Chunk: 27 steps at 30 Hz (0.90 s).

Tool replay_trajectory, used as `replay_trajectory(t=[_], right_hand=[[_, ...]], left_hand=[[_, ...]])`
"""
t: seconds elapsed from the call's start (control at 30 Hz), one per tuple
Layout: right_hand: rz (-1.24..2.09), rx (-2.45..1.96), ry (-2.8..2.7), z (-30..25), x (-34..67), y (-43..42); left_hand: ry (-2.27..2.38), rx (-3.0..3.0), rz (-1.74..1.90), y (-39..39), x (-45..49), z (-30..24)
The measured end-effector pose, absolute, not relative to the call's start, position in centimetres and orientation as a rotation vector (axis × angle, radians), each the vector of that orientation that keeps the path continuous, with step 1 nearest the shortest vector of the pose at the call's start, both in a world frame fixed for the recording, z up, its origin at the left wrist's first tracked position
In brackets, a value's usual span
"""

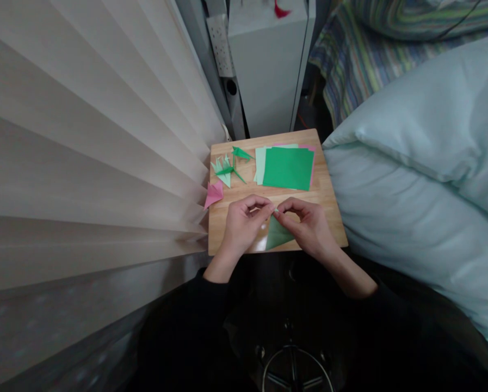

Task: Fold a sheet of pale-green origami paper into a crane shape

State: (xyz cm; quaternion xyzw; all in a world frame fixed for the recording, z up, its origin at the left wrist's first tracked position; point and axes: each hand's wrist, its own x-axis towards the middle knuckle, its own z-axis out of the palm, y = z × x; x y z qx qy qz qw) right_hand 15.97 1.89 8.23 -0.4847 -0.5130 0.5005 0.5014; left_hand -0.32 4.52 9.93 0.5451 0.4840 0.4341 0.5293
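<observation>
A folded green paper (pixel 277 234), triangular with its tip pointing away from me, lies on the near edge of a small wooden table (pixel 329 201). My left hand (pixel 244 223) and my right hand (pixel 309 226) meet at that tip, and both pinch it between thumb and fingers. Behind them lies a stack of square paper sheets (pixel 288 167), dark green on top with pale green and pink under it. Folded paper figures sit at the table's far left: a pale green one (pixel 223 170), a dark green one (pixel 241 153) and a pink one (pixel 214 194).
A pleated beige blind (pixel 84 163) runs along the table's left side. A pale blue duvet (pixel 423 179) presses against its right edge. A white cabinet (pixel 268 65) and a power strip (pixel 220 43) stand behind it. A stool base (pixel 292 370) shows below.
</observation>
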Motion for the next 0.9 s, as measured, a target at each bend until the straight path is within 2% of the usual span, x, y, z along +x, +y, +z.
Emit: replay_trajectory(t=[0.33, 0.5, 0.67, 0.9], right_hand=[[1.440, -1.184, -1.045, 8.1, 15.9, 2.2], [1.614, -1.207, -0.948, 8.3, 16.1, 2.3], [1.612, -1.223, -0.980, 8.4, 16.1, 2.3], [1.582, -1.238, -0.953, 8.5, 15.9, 2.2]], left_hand=[[1.140, 1.349, 0.945, 4.5, -0.2, 10.3], [1.170, 1.267, 1.010, 5.1, -1.0, 9.7], [1.204, 1.141, 1.103, 5.4, -1.4, 8.9], [1.200, 1.161, 1.035, 4.9, -0.7, 9.2]])
